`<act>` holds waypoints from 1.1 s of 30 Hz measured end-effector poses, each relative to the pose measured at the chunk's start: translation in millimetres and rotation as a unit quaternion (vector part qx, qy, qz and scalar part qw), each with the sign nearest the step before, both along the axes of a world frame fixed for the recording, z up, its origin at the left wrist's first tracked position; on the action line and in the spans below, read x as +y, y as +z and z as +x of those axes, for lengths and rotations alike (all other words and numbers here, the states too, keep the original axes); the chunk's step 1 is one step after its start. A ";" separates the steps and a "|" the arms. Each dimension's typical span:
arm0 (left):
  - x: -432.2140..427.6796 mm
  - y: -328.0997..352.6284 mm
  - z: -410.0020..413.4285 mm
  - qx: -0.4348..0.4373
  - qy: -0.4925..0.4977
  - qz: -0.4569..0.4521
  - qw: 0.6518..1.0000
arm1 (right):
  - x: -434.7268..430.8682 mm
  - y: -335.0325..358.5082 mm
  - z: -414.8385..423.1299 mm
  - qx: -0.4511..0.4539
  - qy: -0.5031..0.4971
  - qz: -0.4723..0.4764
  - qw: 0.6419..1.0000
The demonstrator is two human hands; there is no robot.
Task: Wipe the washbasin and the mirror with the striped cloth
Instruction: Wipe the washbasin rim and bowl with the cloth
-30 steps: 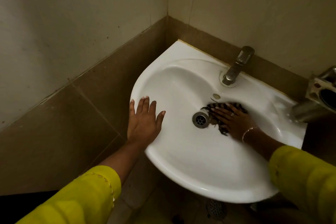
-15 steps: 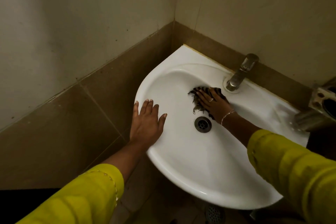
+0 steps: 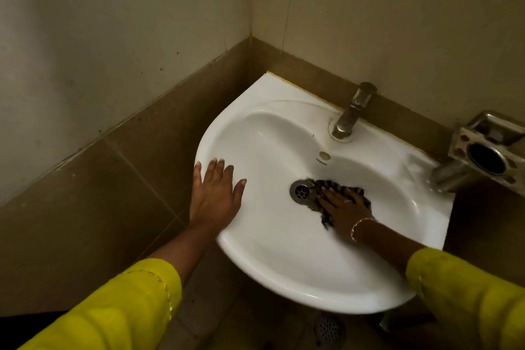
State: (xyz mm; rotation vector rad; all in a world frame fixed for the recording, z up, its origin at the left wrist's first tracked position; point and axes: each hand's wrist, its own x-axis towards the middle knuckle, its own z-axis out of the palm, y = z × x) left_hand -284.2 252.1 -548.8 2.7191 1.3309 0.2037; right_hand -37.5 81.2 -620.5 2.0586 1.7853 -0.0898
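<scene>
The right hand slides the striped cloth down from under the tap at the washbasin's back edge to just beside the drain.

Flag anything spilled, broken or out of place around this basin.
Nothing stands out. The washbasin looks whole, the tap stands upright, and the striped cloth lies flat under the right hand beside the drain. The left hand rests on the rim. Only small dark specks mark the wall.
</scene>
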 end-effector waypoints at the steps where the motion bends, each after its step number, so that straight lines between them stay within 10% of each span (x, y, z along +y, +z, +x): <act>1: -0.2 0.2 0.1 0.000 0.000 -0.001 1.000 | -3.3 -3.2 -6.0 0.042 -0.018 -0.015 0.999; 10: -0.8 -1.0 0.7 0.006 -0.002 0.010 1.000 | 20.0 26.2 -89.5 0.243 -0.051 0.060 0.967; 33: 0.8 -3.9 -0.1 -0.020 -0.003 0.029 0.999 | 114.8 40.1 -78.9 0.073 -0.224 -0.112 0.965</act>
